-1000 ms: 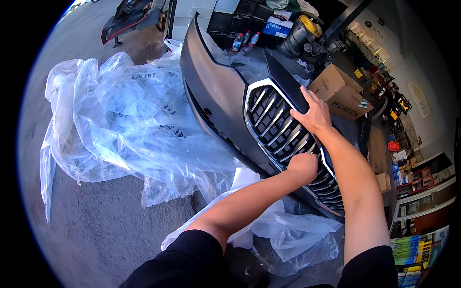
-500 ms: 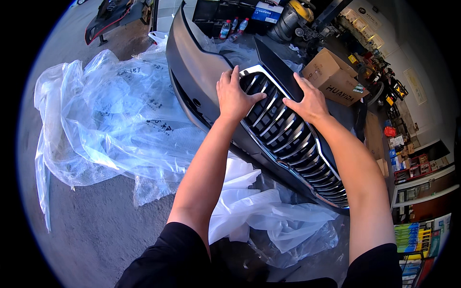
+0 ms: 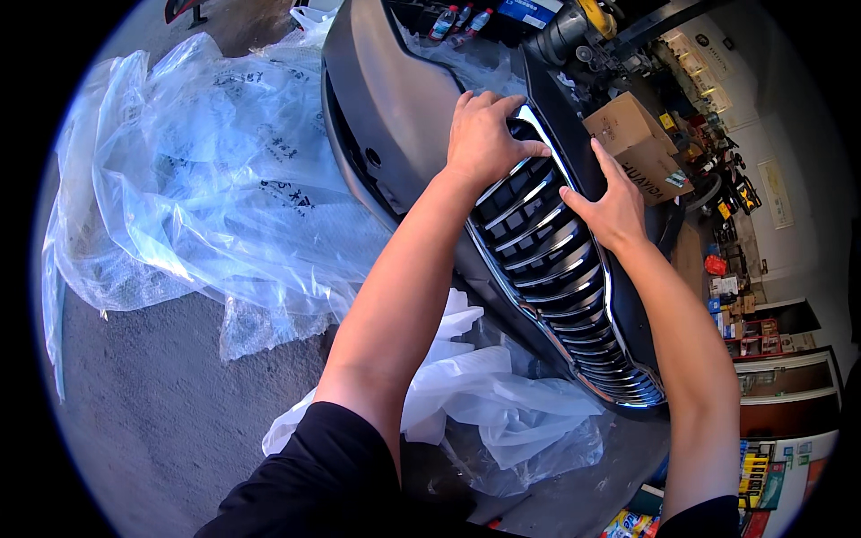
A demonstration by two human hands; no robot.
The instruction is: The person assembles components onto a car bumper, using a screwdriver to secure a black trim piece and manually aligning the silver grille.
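A dark grey car bumper cover [image 3: 395, 108] stands tilted before me, with a chrome-framed black grille [image 3: 547, 247] of many slats set in it. My left hand [image 3: 489, 139] rests at the grille's upper left corner. Its fingers bend over the frame's edge and its thumb stretches right across the top slats. On the other side, my right hand [image 3: 614, 202] has its fingers extended along the bumper's dark right edge. Its thumb points left to the chrome frame. Both hands have fingers and thumb apart, touching the part without closing round it.
Clear plastic wrap [image 3: 215, 179] is heaped on the floor at left, and white foam sheeting [image 3: 502, 403] lies below the bumper. A cardboard box [image 3: 632, 143] stands beyond the right hand. Plastic bottles [image 3: 457, 22] are at the back; stocked shelves [image 3: 762, 336] line the right.
My view has shifted, so the bumper and grille sit further right. My left hand has its fingers more bent over the grille's top corner; my right hand stays at the right edge.
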